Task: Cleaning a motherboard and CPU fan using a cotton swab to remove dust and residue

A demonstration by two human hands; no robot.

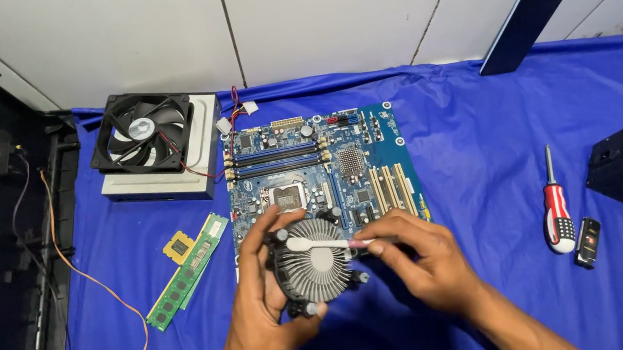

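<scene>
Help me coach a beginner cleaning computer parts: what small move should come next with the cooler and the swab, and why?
Probably draw the cotton swab slowly across the cooler fins. The left hand already cups the cooler over the blue cloth, fins facing up, and the right hand pinches the swab's end with its tip lying on the fins near the rim.

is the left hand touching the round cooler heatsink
Touching. The head view shows the left hand wrapped around the heatsink's left rim, fingers pressed against it, while the right hand holds a white stick across its top.
</scene>
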